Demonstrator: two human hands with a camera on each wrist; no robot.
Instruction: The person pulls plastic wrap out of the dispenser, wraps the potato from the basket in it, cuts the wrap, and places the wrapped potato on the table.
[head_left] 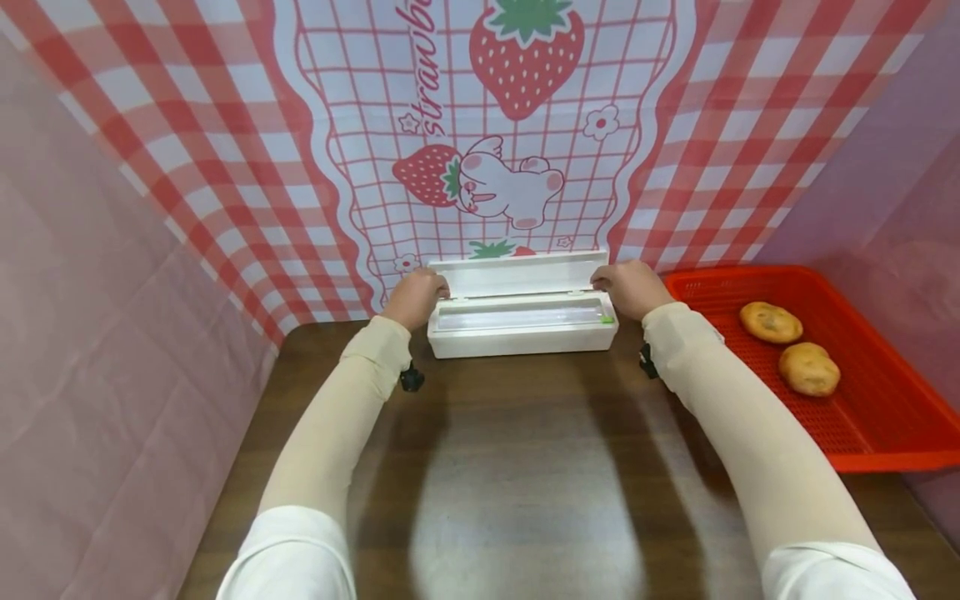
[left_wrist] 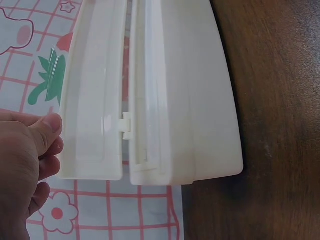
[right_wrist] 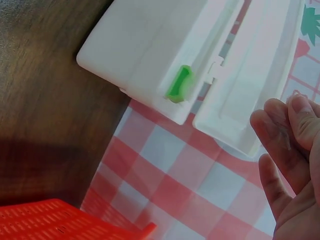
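Note:
A long white cling film dispenser box (head_left: 522, 340) stands at the back of the table. Its hinged lid (head_left: 521, 275) is raised against the cloth. Inside lies a clear, shiny roll, and a green slide cutter (right_wrist: 180, 84) sits at the right end. My left hand (head_left: 416, 297) is at the left end of the lid, thumb and forefinger pinching together by its edge. At the other end my right hand (head_left: 632, 287) has its thumb pressed on its forefinger. Faint glints of clear film (left_wrist: 54, 75) show near the fingers; the film itself is barely visible.
To the right stands a red plastic basket (head_left: 885, 433) holding two round, bread-like items (head_left: 770, 322). A strawberry-patterned checked cloth (head_left: 480, 183) hangs right behind the box. The brown wooden table (head_left: 525, 467) stretches toward me, with a pink cloth wall (head_left: 105, 350) on the left.

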